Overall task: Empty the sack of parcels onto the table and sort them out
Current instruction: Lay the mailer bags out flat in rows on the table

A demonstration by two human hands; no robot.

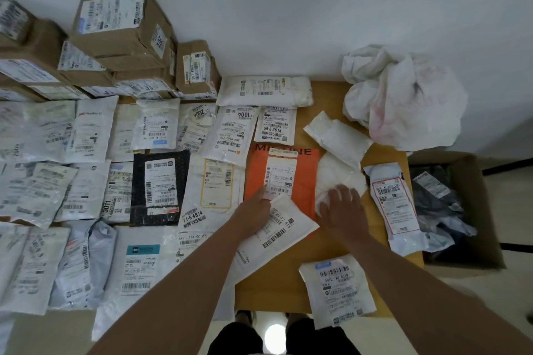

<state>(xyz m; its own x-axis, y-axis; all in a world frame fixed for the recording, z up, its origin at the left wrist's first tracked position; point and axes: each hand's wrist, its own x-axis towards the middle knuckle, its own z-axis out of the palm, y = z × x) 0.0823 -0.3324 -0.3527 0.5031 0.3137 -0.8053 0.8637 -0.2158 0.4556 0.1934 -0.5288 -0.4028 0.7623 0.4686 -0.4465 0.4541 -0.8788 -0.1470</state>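
A white mailer (237, 132) is showing "1004", its neighbour (275, 125) "59-6-2614", and the orange bag (281, 179) possibly "MIESINE".

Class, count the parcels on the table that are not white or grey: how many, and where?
2: the orange mailer under the left hand, and the black mailer to its left. Others may be hidden.

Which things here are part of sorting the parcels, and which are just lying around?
Part of the job:
- left hand holding a white mailer
- right hand resting on a white soft parcel
- orange mailer
- empty sack
- stacked brown boxes

Lying about:
- open carton beside the table
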